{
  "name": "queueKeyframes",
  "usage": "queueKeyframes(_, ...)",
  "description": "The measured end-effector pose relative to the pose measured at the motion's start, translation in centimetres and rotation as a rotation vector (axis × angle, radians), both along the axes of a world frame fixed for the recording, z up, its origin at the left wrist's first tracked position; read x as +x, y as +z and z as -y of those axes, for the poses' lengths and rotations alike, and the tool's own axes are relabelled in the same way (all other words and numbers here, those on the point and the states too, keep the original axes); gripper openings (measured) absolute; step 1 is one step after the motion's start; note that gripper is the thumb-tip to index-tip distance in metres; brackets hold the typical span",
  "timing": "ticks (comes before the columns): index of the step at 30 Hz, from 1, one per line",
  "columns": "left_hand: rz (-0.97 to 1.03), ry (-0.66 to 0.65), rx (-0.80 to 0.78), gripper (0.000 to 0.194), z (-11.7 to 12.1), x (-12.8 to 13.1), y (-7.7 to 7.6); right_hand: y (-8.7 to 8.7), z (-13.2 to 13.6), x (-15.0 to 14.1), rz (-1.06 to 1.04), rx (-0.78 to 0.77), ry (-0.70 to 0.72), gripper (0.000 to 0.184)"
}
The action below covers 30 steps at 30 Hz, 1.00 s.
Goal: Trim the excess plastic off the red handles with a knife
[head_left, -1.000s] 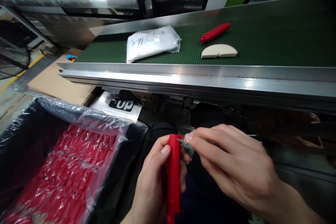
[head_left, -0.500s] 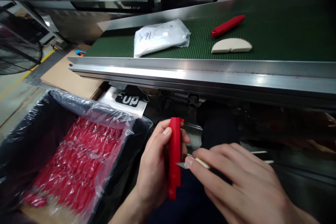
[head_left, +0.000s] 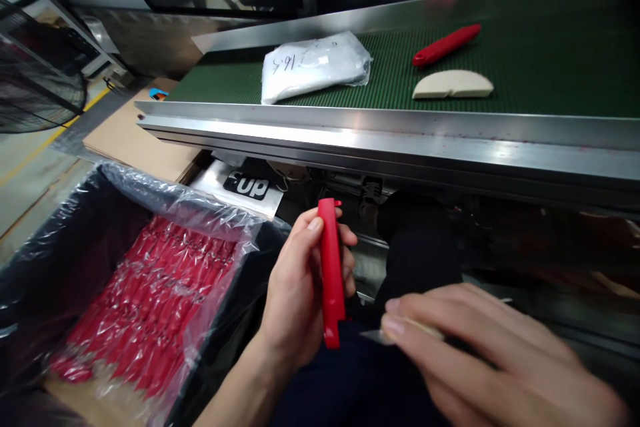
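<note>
My left hand (head_left: 300, 287) is closed around a long red plastic part (head_left: 331, 273), held nearly upright with the thumb along its left side. A small tab sticks out at the part's top and a notch shows near its lower end. In my right hand (head_left: 480, 347), pinched between thumb and fingers, is a craft knife (head_left: 377, 335) with a pointed blade and a pale handle, blurred by motion. The blade points left toward the red part, with a gap between them. Most of the knife's handle is hidden by the fingers.
A green conveyor belt (head_left: 390, 87) carries a white plastic-wrapped pack (head_left: 315, 67), a red handle-shaped piece (head_left: 447, 45) and a beige half-round block (head_left: 453, 84). At left, a bin lined with clear plastic (head_left: 175, 197) holds many red parts (head_left: 150, 300). A fan (head_left: 35, 67) stands farther left.
The knife has moved right and down, away from the red part it was close against. The red part has risen slightly and turned a little in my left hand. The camera view has shifted slightly.
</note>
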<state>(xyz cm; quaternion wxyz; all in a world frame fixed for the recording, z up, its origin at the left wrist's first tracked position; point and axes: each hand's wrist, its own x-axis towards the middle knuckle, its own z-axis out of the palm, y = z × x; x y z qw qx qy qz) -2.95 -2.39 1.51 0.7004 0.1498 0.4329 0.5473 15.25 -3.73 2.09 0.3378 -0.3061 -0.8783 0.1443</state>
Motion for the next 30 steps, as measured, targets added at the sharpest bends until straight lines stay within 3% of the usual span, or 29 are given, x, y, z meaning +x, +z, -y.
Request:
queueKeyframes(5, -0.151, -0.152, 0.049, 0.027, 1.6, -0.1, 0.0, 0.2, -1.9, 0.7, -0.015, -0.059, -0.084, 0.036)
queueKeyframes(8, -0.184, -0.229, 0.04, 0.028, 2.6, -0.1, 0.1, 0.2, -2.8, 0.3, 0.009, 0.0, -0.106, 0.038)
queueKeyframes(12, -0.205, -0.203, 0.02, 0.031, 3.1, 0.2, 0.7, 0.1, -3.0, -0.1, 0.027, 0.052, -0.073, 0.039)
queueKeyframes(19, -0.161, -0.159, -0.007, 0.033, 3.2, 0.7, 1.1, 0.0, -2.7, 0.1, 0.028, 0.075, -0.071, 0.039)
queueKeyframes(24, -0.077, -0.212, -0.007, 0.029, 3.4, 0.5, 0.9, -0.1, -3.3, 0.6, 0.026, 0.101, -0.101, 0.038)
queueKeyframes(27, 0.024, -0.239, 0.026, 0.024, 3.4, 0.3, 0.8, 0.0, -3.3, 1.0, -0.037, 0.039, -0.151, 0.041)
queueKeyframes(30, 0.142, -0.268, 0.066, 0.017, 3.3, 0.1, 0.6, 0.2, -2.9, 0.9, -0.087, -0.061, -0.116, 0.04)
